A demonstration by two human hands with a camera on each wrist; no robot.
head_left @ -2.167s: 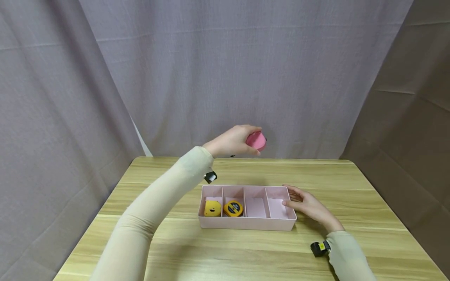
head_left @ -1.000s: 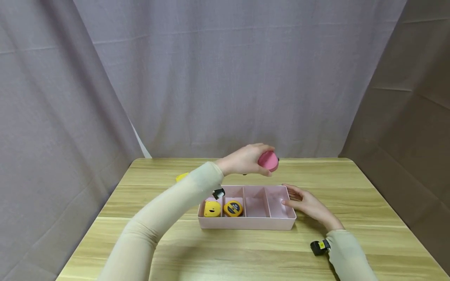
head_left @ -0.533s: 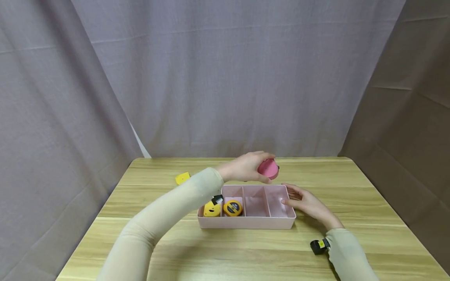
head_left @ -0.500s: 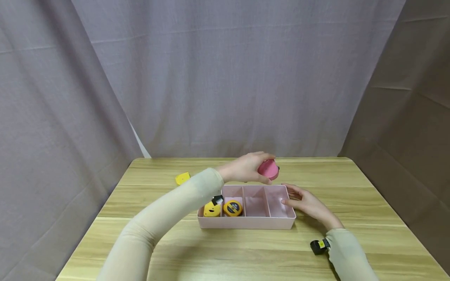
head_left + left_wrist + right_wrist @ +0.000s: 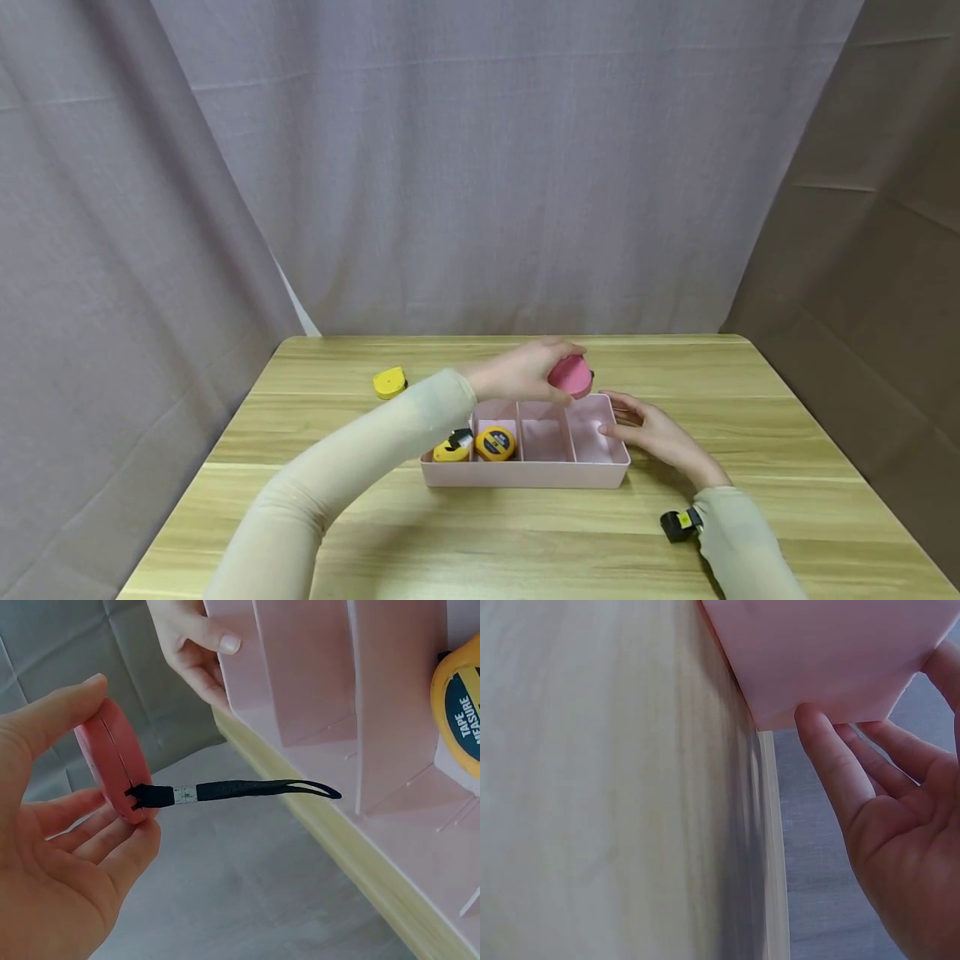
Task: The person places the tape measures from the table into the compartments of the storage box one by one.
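Note:
My left hand (image 5: 517,375) (image 5: 52,847) grips a round pink tape measure (image 5: 571,376) (image 5: 112,771) with a black strap (image 5: 247,788), held just above the far right part of a pink divided tray (image 5: 525,476) (image 5: 300,682). Two yellow tape measures (image 5: 495,442) (image 5: 459,712) lie in the tray's left compartments; the right compartments hold nothing. My right hand (image 5: 652,433) (image 5: 889,817) rests with straight fingers against the tray's right end wall (image 5: 832,660), thumb over the rim.
Another yellow tape measure (image 5: 390,382) lies on the wooden table (image 5: 525,542) at the far left. Grey curtains hang behind the table and at both sides. The table's far edge is close behind the tray.
My left hand has come down and slightly toward me with the pink tape measure, from high above the table's far edge to just over the tray. The right hand has stayed put.

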